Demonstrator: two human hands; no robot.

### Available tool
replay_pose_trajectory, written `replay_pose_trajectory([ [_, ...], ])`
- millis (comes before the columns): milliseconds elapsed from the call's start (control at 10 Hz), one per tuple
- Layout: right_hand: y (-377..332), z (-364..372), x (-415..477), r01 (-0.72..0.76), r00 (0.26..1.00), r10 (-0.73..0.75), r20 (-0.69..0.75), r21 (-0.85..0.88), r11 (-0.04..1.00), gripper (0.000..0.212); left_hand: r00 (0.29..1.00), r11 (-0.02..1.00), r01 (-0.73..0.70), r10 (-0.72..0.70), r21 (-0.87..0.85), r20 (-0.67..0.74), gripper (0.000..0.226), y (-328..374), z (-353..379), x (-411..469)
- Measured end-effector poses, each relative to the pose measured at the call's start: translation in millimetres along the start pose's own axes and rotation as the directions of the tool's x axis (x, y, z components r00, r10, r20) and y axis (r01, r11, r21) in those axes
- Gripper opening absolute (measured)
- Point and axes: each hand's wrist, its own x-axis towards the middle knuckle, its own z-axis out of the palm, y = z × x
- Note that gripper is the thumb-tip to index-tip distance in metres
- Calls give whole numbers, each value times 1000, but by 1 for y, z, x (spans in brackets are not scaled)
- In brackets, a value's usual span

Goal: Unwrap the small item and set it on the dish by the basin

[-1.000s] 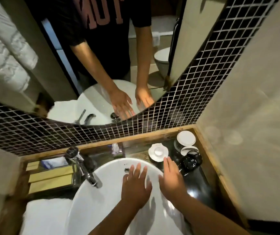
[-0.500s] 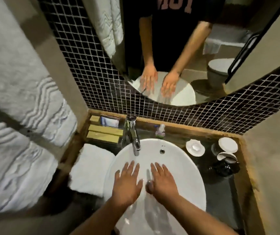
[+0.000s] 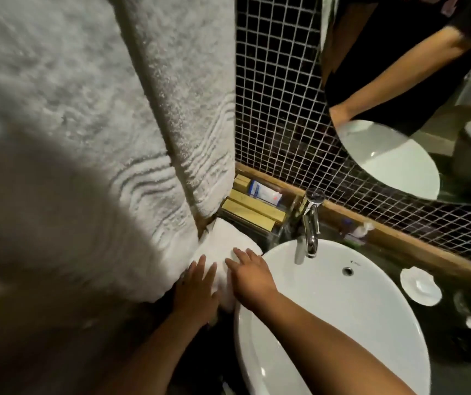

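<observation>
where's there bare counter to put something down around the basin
Little bare counter. A dark strip runs between the basin rim and the white dish. Left is crowded: folded towel under both hands, yellow boxes behind it.

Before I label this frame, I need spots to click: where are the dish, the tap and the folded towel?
dish point(image 3: 420, 286): head view, centre of the white dish.
tap point(image 3: 310, 223): head view, chrome spout body.
folded towel point(image 3: 223, 243): head view, top face, above the fingertips.
</observation>
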Motion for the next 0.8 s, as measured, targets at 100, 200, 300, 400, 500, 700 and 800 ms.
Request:
replay_pose_trajectory([
  [100, -3, 22, 10, 16, 1000, -16, 4, 28, 999, 46, 998, 998, -63, 63, 5, 19, 72, -16, 15, 9],
  [200, 3, 33, 16, 67, 996, -64, 55, -58, 996, 45, 998, 997, -66, 67, 33, -16, 72, -21, 25, 16],
  [300, 10, 37, 22, 94, 995, -88, 48, -149, 984, 52, 999, 1000, -21, 22, 23, -27, 71, -16, 30, 17],
  [400, 12, 29, 30, 111, 993, -99, 63, -217, 970, 63, 1000, 1000, 5, -5, 22, -22, 69, -10, 31, 18],
  [500, 17, 24, 39, 128, 991, -114, 67, -269, 955, 63, 999, 1000, 13, -13, -9, -39, 67, -7, 30, 22],
  [700, 20, 28, 37, 124, 992, -117, 49, -214, 969, 67, 999, 995, 25, -21, 97, -40, 66, 1, 22, 31],
  [800, 19, 21, 23, 131, 990, -120, 78, -162, 978, 65, 999, 988, 46, -48, 146, 10, 68, 12, 9, 31],
])
